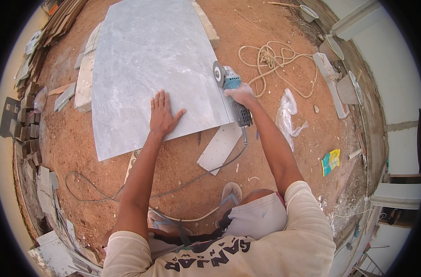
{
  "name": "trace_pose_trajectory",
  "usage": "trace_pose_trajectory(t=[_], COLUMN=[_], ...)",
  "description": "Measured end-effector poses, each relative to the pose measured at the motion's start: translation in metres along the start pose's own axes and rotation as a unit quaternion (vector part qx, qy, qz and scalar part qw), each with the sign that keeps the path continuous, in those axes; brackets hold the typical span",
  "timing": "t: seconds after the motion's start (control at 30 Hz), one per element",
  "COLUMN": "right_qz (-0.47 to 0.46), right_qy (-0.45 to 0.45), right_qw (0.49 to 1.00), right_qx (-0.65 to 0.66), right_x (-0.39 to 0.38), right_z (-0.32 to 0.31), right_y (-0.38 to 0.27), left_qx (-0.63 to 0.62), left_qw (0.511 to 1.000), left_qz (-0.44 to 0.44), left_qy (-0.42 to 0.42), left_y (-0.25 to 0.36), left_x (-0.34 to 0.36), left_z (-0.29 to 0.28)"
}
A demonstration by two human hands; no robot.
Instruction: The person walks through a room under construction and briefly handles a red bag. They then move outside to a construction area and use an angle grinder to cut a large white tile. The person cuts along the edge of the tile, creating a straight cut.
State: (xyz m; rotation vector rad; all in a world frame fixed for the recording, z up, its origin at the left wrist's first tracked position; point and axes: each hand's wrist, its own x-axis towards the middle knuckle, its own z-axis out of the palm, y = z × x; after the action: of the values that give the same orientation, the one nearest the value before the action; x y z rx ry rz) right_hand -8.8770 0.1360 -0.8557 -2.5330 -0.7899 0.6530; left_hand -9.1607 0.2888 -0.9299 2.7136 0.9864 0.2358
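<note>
A large grey marbled tile [141,60] lies flat in front of me, propped on pale blocks. My left hand [163,115] rests on its near part with the fingers spread, pressing down on the surface. Along the tile's right edge, my right hand [241,94] grips a teal and black angle grinder [233,82]. The grinder's round disc [218,74] stands upright at that edge, and a thin line runs along the tile beside it. Whether the disc is spinning or touching the tile, I cannot tell. A dark cord [219,165] trails from the grinder across the ground toward the left.
Reddish dirt surrounds the tile. A coiled rope [270,57], a clear plastic bag [288,115] and a yellow-teal packet [331,162] lie to the right. A white tile offcut [218,150] sits under the near edge. Stacked bricks [31,124] line the left wall.
</note>
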Motion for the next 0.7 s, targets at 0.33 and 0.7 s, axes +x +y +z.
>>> trace_pose_trajectory(t=[0.33,0.7], right_qz=[-0.009,0.011], right_qy=[-0.006,-0.017], right_qw=[1.0,1.0], right_qx=[0.007,-0.006], right_x=[0.003,0.009], right_z=[-0.002,-0.001], right_y=[-0.001,-0.001], left_qx=[-0.007,0.004], left_qw=[1.0,1.0], left_qz=[0.011,0.007], left_qy=[0.028,0.008], left_y=[0.0,-0.001], left_x=[-0.001,0.0], left_z=[0.002,0.002])
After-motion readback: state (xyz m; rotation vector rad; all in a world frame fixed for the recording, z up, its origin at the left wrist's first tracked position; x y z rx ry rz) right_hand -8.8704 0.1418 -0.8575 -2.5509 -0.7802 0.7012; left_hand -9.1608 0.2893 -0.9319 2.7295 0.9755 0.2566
